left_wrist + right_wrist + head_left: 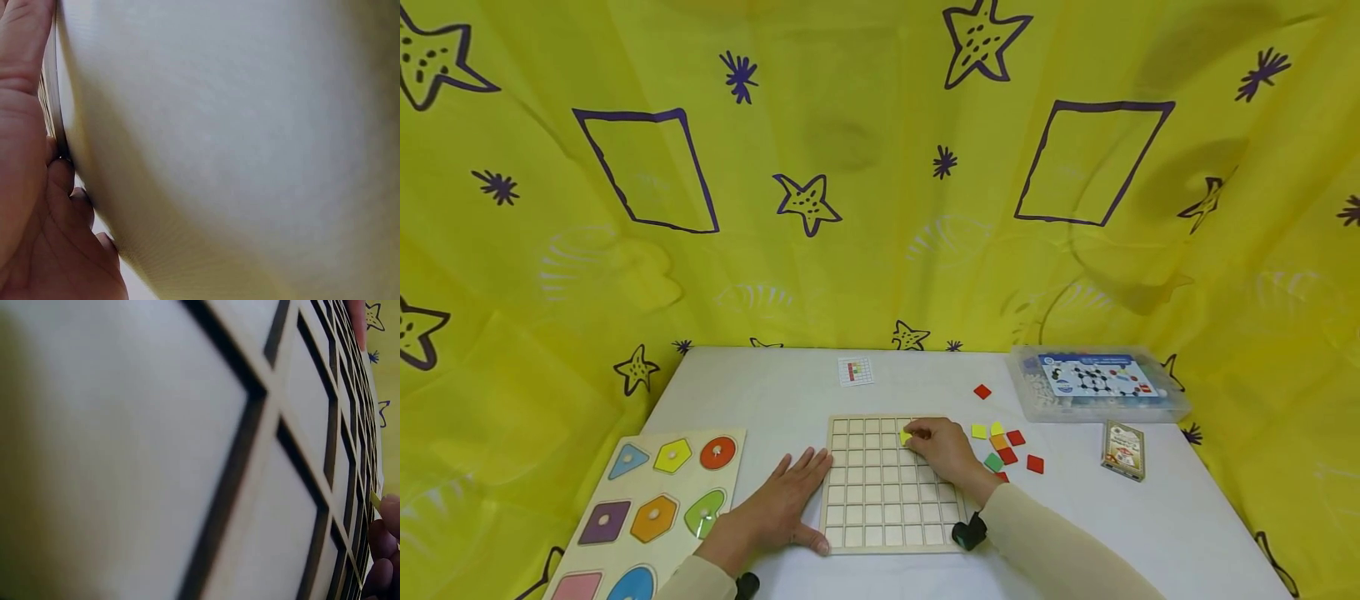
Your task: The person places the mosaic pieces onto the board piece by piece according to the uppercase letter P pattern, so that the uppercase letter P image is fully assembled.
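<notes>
A wooden grid board (875,493) with square recesses lies in the middle of the white table. My right hand (943,450) reaches over its upper right part and pinches a yellow square tile (906,437) at a cell near the top edge. In the right wrist view the tile (375,501) shows as a thin yellow edge between fingertips, close over the grid. My left hand (782,504) lies flat with fingers spread, its fingertips and thumb right at the board's left edge. Right of the board are loose tiles, among them a green tile (993,462) and an orange tile (997,442).
A small pattern card (855,372) lies behind the board. A shape puzzle board (647,492) sits at left. At right are a clear plastic box (1097,385) and a small card box (1123,450). One red tile (982,391) lies apart. A yellow curtain (880,275) hangs behind the table.
</notes>
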The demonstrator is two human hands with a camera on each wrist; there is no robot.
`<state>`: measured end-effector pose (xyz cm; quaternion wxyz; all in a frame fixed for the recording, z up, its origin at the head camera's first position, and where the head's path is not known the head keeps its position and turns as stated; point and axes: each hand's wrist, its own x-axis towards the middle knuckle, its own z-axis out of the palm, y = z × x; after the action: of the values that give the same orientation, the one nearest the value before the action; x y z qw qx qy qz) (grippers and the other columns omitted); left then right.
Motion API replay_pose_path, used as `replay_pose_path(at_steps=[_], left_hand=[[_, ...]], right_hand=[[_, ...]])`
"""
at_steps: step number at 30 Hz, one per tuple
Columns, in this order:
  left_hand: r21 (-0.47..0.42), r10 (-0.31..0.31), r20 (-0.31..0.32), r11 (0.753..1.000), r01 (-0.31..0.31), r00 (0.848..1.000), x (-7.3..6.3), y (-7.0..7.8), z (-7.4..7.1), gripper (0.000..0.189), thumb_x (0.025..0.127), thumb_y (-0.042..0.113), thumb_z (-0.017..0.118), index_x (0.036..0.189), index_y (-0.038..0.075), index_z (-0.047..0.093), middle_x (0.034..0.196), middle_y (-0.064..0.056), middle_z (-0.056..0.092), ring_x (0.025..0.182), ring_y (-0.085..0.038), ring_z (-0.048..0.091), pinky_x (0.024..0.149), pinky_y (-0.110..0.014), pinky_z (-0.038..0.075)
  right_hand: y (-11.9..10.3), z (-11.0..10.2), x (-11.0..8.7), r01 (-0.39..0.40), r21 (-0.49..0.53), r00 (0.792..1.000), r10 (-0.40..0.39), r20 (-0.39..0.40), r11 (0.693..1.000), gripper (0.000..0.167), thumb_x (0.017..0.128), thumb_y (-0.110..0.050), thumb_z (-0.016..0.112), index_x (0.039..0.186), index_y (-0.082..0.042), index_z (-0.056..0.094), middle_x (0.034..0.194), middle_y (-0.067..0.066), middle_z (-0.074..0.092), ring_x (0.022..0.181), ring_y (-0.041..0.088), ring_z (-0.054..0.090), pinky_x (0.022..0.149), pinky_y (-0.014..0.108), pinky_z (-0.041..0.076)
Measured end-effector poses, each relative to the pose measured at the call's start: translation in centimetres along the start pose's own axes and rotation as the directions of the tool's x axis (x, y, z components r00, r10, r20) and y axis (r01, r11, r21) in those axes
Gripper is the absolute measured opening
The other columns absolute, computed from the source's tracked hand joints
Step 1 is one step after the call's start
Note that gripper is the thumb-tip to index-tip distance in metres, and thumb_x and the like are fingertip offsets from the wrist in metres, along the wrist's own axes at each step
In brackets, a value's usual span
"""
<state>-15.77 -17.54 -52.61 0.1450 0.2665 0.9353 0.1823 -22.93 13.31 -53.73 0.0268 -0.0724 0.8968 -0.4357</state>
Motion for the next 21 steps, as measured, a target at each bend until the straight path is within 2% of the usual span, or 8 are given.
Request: replay_pose_path(at_steps=[8, 13, 21], left_hand=[[0.002, -0.003, 0.002, 1.0, 0.003, 1.0, 0.09, -0.05, 0.06, 0.135, 0.066, 0.073, 0.082, 0.167, 0.003, 0.025, 0.175, -0.014, 0.025, 0.163, -0.039, 0.019, 0.131, -0.063, 0.014], [0.001, -0.001, 0.001, 1.0, 0.001, 1.0, 0.12, -0.07, 0.07, 0.134, 0.067, 0.072, 0.083, 0.167, 0.003, 0.025, 0.175, -0.014, 0.025, 0.162, -0.039, 0.019, 0.131, -0.063, 0.014], [-0.001, -0.007, -0.003, 1.0, 0.007, 1.0, 0.14, -0.17, 0.24, 0.134, 0.067, 0.072, 0.082, 0.167, 0.003, 0.025, 0.175, -0.015, 0.025, 0.162, -0.039, 0.019, 0.131, -0.063, 0.014]], right_hand=[[-0.02, 0.33, -0.19, 0.007, -0.037, 1.0, -0.008, -0.024, 0.999, 0.016, 0.092, -0.012, 0.081, 0.108, -0.013, 0.082, 0.109, 0.003, 0.076, 0.097, 0.016, 0.065, 0.088, 0.039, 0.058], [0.01, 0.44, -0.23, 0.022, -0.05, 0.999, -0.024, -0.034, 0.999, 0.016, 0.09, -0.011, 0.082, 0.106, -0.012, 0.082, 0.108, 0.003, 0.077, 0.099, 0.019, 0.067, 0.089, 0.041, 0.059], [-0.16, 0.56, -0.22, 0.021, -0.067, 0.999, -0.023, -0.033, 0.998, 0.014, 0.09, -0.009, 0.082, 0.104, -0.011, 0.082, 0.109, 0.004, 0.077, 0.109, 0.026, 0.069, 0.1, 0.05, 0.057]])
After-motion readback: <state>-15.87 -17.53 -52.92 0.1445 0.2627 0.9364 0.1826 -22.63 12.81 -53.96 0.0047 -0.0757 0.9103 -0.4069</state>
